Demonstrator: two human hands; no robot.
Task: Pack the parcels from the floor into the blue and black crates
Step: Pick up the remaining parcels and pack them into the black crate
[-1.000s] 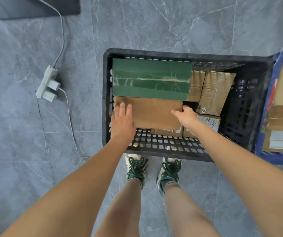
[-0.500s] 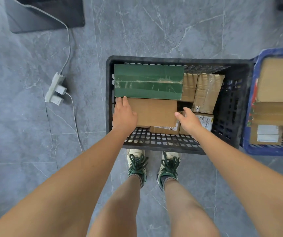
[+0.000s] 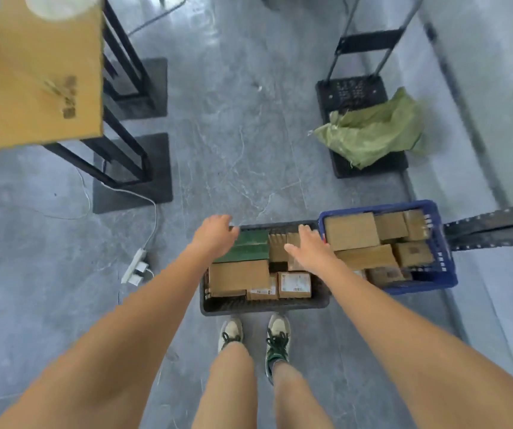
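From the head camera, both arms are seen stretched out over the black crate [image 3: 264, 306], which sits on the grey floor [image 3: 233, 150] just ahead of the two shoes [image 3: 275, 339]. The left hand [image 3: 213, 235] is held above the crate's far left corner, fingers loosely spread, nothing gripped. The right hand [image 3: 311, 247] is poised over the crate's far right side, fingers straight and apart, thumb out, nothing pinched; whether it touches the parcels beneath cannot be told.

Inside the black crate, a green parcel [image 3: 245, 247] is laid along the far side, a plain brown parcel [image 3: 238, 277] in front of it, and a labelled box [image 3: 294, 284] near the front right. The blue crate [image 3: 434, 281] is set touching the black one on its right, and is packed with cardboard parcels [image 3: 351, 230].

Further off, a green sack [image 3: 369, 136] is slumped on a black hand trolley [image 3: 351, 91], a power strip [image 3: 134, 267] lies on the floor at left, and a wooden tabletop [image 3: 32, 72] is blurred at the upper left.
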